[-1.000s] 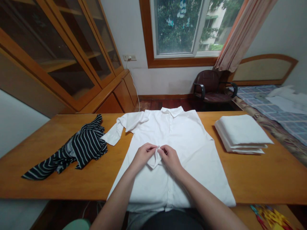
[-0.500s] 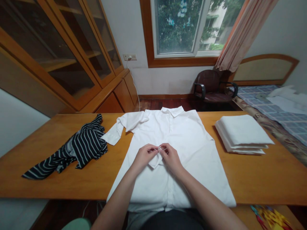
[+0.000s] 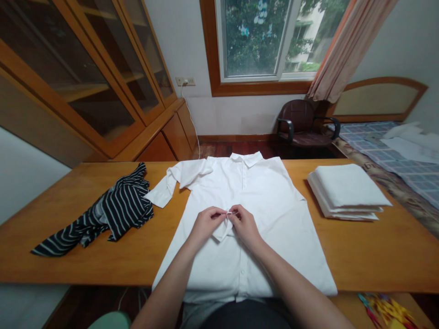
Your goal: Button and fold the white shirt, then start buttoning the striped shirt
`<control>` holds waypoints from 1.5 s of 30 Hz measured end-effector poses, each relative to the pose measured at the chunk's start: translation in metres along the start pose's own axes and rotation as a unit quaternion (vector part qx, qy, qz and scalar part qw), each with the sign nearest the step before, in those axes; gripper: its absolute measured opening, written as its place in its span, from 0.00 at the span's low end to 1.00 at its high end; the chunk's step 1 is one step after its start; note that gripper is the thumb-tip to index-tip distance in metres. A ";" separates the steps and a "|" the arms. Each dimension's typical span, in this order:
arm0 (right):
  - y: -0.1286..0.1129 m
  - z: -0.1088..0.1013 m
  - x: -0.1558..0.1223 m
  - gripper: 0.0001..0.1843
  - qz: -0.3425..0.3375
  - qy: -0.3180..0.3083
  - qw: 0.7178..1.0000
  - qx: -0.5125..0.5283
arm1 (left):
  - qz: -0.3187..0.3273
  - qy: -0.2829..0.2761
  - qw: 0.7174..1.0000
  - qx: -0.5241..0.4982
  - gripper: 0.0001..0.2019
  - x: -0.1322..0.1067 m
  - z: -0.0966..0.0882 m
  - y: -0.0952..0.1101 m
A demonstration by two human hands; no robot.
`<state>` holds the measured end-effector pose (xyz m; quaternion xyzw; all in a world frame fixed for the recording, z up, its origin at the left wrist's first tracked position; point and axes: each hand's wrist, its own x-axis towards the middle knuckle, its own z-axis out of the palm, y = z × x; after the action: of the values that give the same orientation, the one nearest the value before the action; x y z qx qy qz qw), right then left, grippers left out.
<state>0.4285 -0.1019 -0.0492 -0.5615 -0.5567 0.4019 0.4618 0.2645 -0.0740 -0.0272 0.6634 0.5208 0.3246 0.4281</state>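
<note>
A white button-up shirt (image 3: 270, 192) lies spread on the wooden table (image 3: 171, 260), its collar at the far edge and its hem toward me. Over the middle of the shirt front, my left hand (image 3: 208, 224) and my right hand (image 3: 244, 223) pinch the end of a white sleeve (image 3: 221, 234) between thumbs and fingertips. The fingertips nearly meet, with a narrow strip of white cloth between them. Whatever detail sits under the fingers is too small to make out. The shirt's other sleeve (image 3: 163, 192) is bent out to the left.
A crumpled black-and-white striped garment (image 3: 120, 208) lies on the left, close to the outstretched sleeve. Folded white cloths (image 3: 350, 187) are stacked on the right. Beyond the table stand a glass-door cabinet (image 3: 103, 87), an office chair (image 3: 298, 121) and a bed (image 3: 394, 146).
My fingers shift very slightly at the pinched sleeve end. Both hands keep their hold in the same place, and the shirt has not moved.
</note>
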 end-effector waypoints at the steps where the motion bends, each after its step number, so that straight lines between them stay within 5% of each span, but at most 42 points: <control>1: 0.000 0.000 0.000 0.05 0.000 0.000 1.000 -0.001 | 0.008 -0.003 1.000 0.007 0.08 0.000 -0.001 0.001; 10: -0.001 0.000 -0.002 0.04 -0.005 0.013 1.000 -0.008 | 0.067 -0.031 0.997 0.017 0.07 0.000 -0.004 0.002; 45: -0.003 0.000 -0.004 0.08 -0.006 0.016 1.000 -0.014 | 0.025 -0.048 0.998 -0.015 0.10 -0.001 -0.009 0.006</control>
<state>0.4277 -0.1064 -0.0462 -0.5712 -0.5579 0.3822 0.4652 0.2589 -0.0739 -0.0181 0.6842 0.4781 0.3108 0.4546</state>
